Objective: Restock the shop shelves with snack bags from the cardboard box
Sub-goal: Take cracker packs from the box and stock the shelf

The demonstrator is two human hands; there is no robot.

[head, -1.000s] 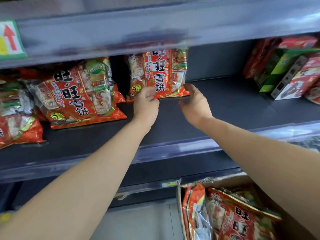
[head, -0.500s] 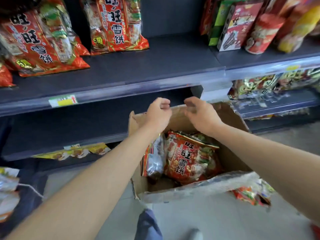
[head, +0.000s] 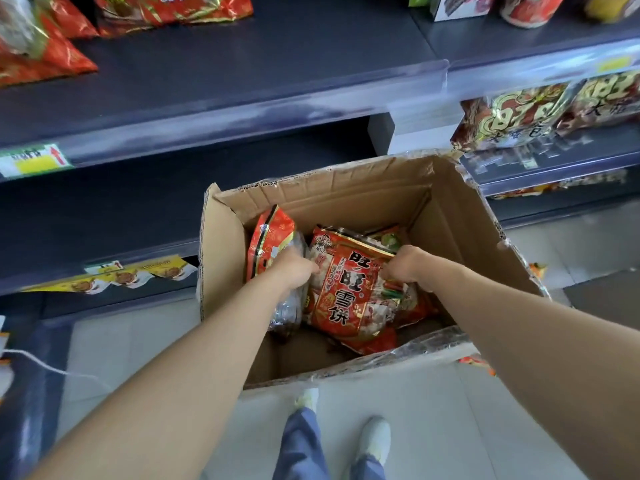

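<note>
I had both hands down in the cardboard box (head: 460, 223) on the floor, left hand (head: 294, 268) and right hand (head: 407, 266) with fingers curled, grasping opposite edges of the top red snack bag (head: 349, 292).

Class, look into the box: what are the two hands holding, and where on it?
Both grip the red snack bag: left hand on its left edge, right hand on its right.

The fingertips of the left hand (head: 297, 268) and right hand (head: 405, 266) are curled out of sight against the top red snack bag (head: 349, 289), so their grip is unclear. Bags beneath it are mostly covered. The shelf bags (head: 166, 8) up top are cut off (print unreadable), and the price tag (head: 33, 162) is blurred.
</note>
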